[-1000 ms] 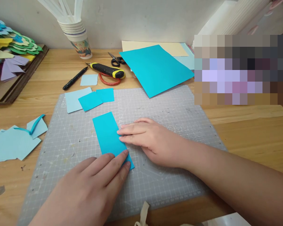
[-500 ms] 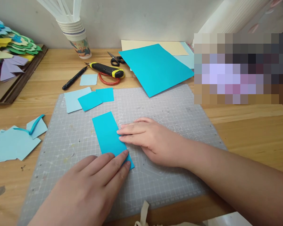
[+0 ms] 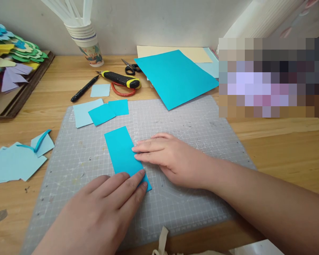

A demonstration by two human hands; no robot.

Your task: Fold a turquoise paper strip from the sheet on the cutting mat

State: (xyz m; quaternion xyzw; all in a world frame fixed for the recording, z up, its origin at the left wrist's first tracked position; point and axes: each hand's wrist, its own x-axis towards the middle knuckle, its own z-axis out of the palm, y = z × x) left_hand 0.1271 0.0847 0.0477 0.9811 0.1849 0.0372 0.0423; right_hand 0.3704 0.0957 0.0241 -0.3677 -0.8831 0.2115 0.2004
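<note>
A bright blue strip of paper [image 3: 122, 152] lies slantwise on the grey cutting mat [image 3: 196, 127]. My left hand [image 3: 103, 209] rests over its near end, fingers stretched out flat and fingertips pressing by the right edge. From the right, my right hand [image 3: 172, 157] lies on the mat with its fingers extended, the tips touching the strip's right edge about halfway along. Just beyond the strip are two small blue paper pieces [image 3: 102, 114] and a light blue paper piece [image 3: 82, 113]. Part of the strip's near end is hidden under my left fingers.
Behind the mat lie a black pen [image 3: 84, 88], a yellow-black utility knife [image 3: 119, 78], scissors [image 3: 131, 67] and a large blue sheet [image 3: 178, 79]. A paper cup stack [image 3: 89, 46] holds straws. Light blue scraps [image 3: 13, 163] lie left, below a cardboard tray [image 3: 29, 85] of paper shapes.
Both hands and the blue strip hold the same positions. The view has only shifted very slightly.
</note>
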